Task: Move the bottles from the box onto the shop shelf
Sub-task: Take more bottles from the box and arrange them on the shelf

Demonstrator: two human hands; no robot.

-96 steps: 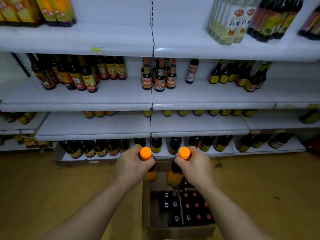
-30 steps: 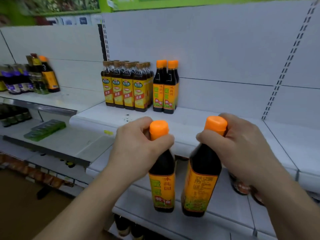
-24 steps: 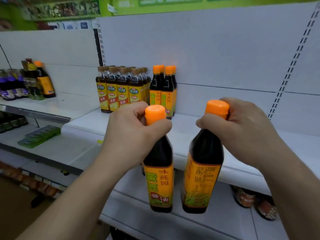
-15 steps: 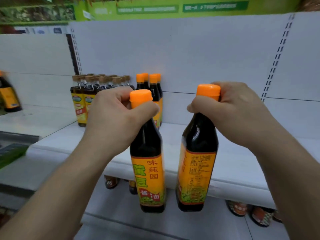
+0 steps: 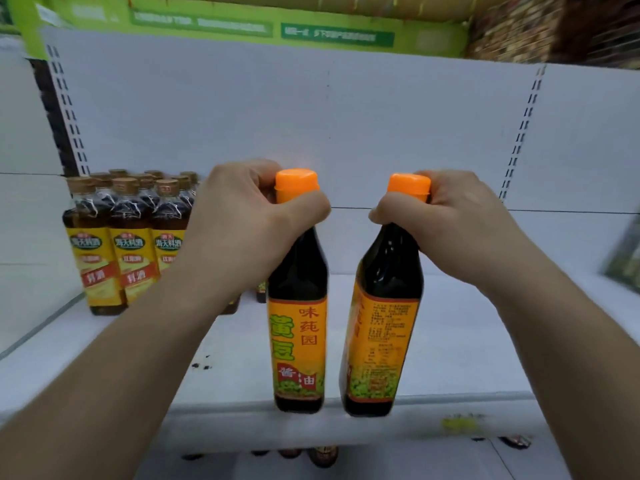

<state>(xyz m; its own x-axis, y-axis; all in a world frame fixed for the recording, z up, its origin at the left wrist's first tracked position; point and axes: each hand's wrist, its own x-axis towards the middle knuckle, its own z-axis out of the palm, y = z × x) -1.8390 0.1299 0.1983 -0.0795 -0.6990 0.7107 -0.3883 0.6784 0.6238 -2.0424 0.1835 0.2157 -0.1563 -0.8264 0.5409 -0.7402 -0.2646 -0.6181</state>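
Note:
My left hand [image 5: 242,230] grips the neck of a dark soy sauce bottle [image 5: 298,327] with an orange cap and orange label. My right hand [image 5: 460,226] grips the neck of a second matching bottle [image 5: 381,327], label turned sideways. Both bottles hang upright side by side in front of the white shop shelf [image 5: 467,341], their bases level with its front edge. The box is out of view.
A group of several brown-capped bottles with yellow labels [image 5: 128,244] stands on the shelf at the left, partly behind my left arm. The shelf's white back panel [image 5: 346,133] rises behind. More bottles [image 5: 322,455] show on the shelf below. A blurred green object [image 5: 623,258] sits far right.
Both hands have lifted the bottles higher, up to the level of the upper shelf. The view has risen and swung right, so the shelf surface now fills the middle.

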